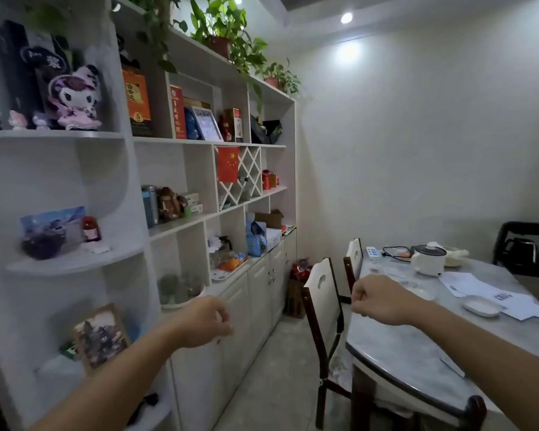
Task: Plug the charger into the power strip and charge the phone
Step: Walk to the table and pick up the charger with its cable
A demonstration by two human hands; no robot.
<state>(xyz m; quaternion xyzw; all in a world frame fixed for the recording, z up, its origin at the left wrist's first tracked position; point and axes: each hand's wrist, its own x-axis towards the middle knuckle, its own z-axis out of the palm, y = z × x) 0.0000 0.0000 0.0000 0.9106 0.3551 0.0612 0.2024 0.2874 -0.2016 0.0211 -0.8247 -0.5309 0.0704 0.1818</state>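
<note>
A white power strip (372,252) lies at the far left end of the marble table (395,340), with a black cable (394,252) looped beside it. No phone or charger can be made out. My left hand (204,320) hangs in the air in front of the white cabinet, fingers loosely curled and holding nothing. My right hand (378,298) hovers above the table's near left edge, fingers curled in, nothing in it. Both hands are well short of the power strip.
A white shelf unit (143,194) full of boxes, toys and plants lines the left wall. Two white-backed chairs (322,293) stand along the table's left side. On the table sit a white electric pot (428,259), papers (486,293) and a small white dish (481,307). A floor aisle runs between cabinet and chairs.
</note>
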